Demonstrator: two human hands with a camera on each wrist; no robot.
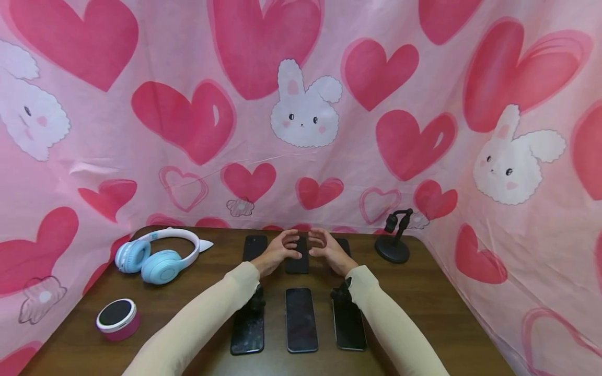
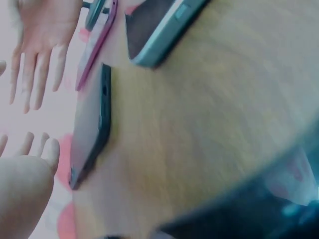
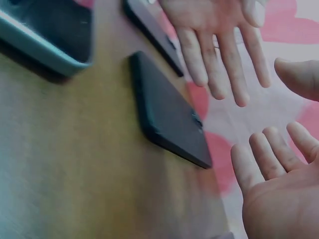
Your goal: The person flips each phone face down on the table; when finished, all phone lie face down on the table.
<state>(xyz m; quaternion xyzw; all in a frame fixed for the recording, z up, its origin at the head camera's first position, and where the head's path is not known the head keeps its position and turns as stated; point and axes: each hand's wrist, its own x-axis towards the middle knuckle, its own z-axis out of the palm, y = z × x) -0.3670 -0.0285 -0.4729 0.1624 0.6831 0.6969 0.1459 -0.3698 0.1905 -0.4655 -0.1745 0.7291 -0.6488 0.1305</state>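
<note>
Find left grip (image 1: 278,249) and right grip (image 1: 331,253) raised at the back of the brown worktop (image 1: 442,308), facing each other, apart, both released and empty, fingers loosely spread. Note back middle phone (image 1: 297,264) lying flat below and between, with back left phone (image 1: 254,246) beside the left and back right phone (image 1: 345,244) partly hidden behind the right. Record nearer, in a row, screens up: front left phone (image 1: 246,334), front middle phone (image 1: 301,321), front right phone (image 1: 350,330). Observe headphones (image 1: 162,267) and round pink device (image 1: 118,319) at left, black stand (image 1: 393,249) at right.
</note>
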